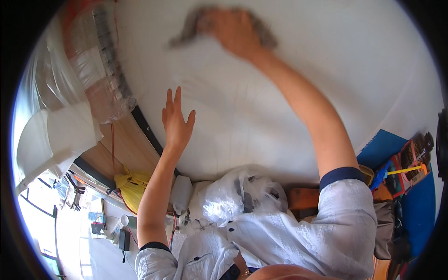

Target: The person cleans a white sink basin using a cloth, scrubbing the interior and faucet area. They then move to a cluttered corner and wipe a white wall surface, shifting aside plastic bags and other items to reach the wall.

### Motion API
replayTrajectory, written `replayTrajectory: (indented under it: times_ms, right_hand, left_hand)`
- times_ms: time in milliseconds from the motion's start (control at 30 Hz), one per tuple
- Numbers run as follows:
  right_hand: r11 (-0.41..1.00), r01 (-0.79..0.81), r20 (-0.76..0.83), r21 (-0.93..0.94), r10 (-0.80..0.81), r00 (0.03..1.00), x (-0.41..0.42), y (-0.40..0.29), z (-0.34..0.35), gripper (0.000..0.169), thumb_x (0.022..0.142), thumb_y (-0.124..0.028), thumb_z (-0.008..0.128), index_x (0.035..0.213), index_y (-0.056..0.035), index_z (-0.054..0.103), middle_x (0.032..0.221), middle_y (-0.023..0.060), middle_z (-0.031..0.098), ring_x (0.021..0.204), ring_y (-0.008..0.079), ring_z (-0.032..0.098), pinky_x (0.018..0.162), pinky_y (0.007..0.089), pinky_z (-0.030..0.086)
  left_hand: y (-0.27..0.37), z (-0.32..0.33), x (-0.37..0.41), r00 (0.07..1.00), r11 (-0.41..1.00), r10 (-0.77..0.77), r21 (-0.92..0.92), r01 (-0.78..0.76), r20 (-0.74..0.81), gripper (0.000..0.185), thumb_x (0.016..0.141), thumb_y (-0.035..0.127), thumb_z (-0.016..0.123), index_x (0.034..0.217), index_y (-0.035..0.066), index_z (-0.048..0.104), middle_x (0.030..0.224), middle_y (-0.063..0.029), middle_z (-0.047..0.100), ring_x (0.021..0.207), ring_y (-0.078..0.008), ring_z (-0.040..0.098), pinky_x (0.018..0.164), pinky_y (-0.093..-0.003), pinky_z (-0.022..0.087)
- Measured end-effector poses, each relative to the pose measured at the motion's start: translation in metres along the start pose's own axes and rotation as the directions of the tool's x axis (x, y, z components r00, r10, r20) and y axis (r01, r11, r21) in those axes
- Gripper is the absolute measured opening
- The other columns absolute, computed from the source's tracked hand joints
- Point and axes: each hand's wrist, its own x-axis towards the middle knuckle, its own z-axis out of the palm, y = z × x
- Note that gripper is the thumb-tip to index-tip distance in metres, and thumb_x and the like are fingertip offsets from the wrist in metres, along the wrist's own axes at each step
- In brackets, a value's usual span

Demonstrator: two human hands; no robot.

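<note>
A pale wall (245, 115) fills the middle of the head view. High up on it, my right hand (234, 33) holds a dark grey-brown cloth (266, 33) against the surface. Motion blurs both, and the cloth sticks out on either side of the hand. Lower and to the left, my left hand (176, 126) is raised with its fingers apart and nothing in it. A faint shadow lies beside those fingers; whether they touch the wall, I cannot tell.
Along the wall's foot stand a white plastic jug (182, 194) and a clear plastic bag (241, 196) with things inside. At left are a yellow bag (133, 189), hanging plastic sheeting (59, 129) and a power strip (117, 229). A blue panel (381, 148) and a dark bottle (421, 143) are at right.
</note>
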Motion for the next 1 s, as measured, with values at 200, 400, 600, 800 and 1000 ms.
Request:
replayTrajectory:
  times_ms: [200, 400, 600, 800, 1000]
  right_hand:
    - [0.895, 0.407, 0.208, 0.185, -0.44, 0.874, -0.219, -0.125, 0.017, 0.026, 0.076, -0.014, 0.053, 0.099, -0.0202, 0.063, 0.117, -0.0026, 0.052, 0.117, 0.0183, 0.042, 0.083, 0.0373, 0.035]
    - [0.151, -0.453, 0.418, 0.879, 0.214, 0.883, -0.169, -0.143, -0.007, 0.025, 0.089, -0.016, 0.054, 0.113, -0.0134, 0.058, 0.109, 0.007, 0.058, 0.1, 0.0219, 0.054, 0.086, 0.0333, 0.043]
    - [-0.982, -0.166, 0.855, 0.096, -0.004, 0.518, -0.135, -0.14, -0.067, 0.032, 0.094, -0.025, 0.045, 0.117, -0.0031, 0.052, 0.11, 0.0075, 0.059, 0.099, 0.0176, 0.058, 0.089, 0.0333, 0.047]
    - [-0.883, -0.342, 0.919, 0.322, 0.205, 0.337, -0.181, -0.134, -0.058, 0.027, 0.092, -0.02, 0.052, 0.108, -0.0006, 0.059, 0.097, 0.0062, 0.064, 0.087, 0.0138, 0.061, 0.078, 0.0282, 0.05]
    - [-0.296, -0.847, 0.851, 0.441, 0.438, 0.29, -0.209, -0.113, -0.074, 0.02, 0.088, -0.022, 0.06, 0.088, -0.0024, 0.062, 0.069, 0.0007, 0.059, 0.06, 0.0063, 0.053, 0.055, 0.0215, 0.043]
  left_hand:
    - [-0.009, 0.001, -0.054, 0.995, 0.999, -0.042, -0.018, 0.044, 0.092, 0.069, 0.082, 0.009, 0.059, 0.14, 0.009, 0.023, 0.143, -0.0239, 0.023, 0.126, -0.0395, 0.031, 0.103, -0.0509, 0.023]
    - [-0.059, 0.023, -0.096, 0.952, 0.786, -0.254, -0.537, 0.307, 0.172, 0.05, 0.087, 0.015, 0.056, 0.132, 0.005, 0.039, 0.126, -0.0176, 0.05, 0.117, -0.0281, 0.047, 0.098, -0.0402, 0.034]
    - [-0.004, 0.029, -0.09, 0.625, -0.25, -0.262, -0.677, 0.692, 0.735, 0.049, 0.093, 0.038, 0.048, 0.127, 0.004, 0.045, 0.117, -0.0104, 0.057, 0.11, -0.0181, 0.052, 0.088, -0.0331, 0.044]
    - [0.027, 0.05, -0.1, 0.632, -0.246, -0.264, -0.685, 0.686, 0.728, 0.039, 0.09, 0.033, 0.055, 0.111, 0.0, 0.055, 0.101, -0.0099, 0.063, 0.092, -0.0194, 0.061, 0.082, -0.0353, 0.051]
    - [0.041, 0.054, -0.091, 0.583, -0.464, -0.216, -0.608, 0.644, 0.783, 0.027, 0.091, 0.025, 0.054, 0.1, 0.0, 0.059, 0.092, -0.0112, 0.065, 0.078, -0.0229, 0.064, 0.075, -0.0376, 0.054]
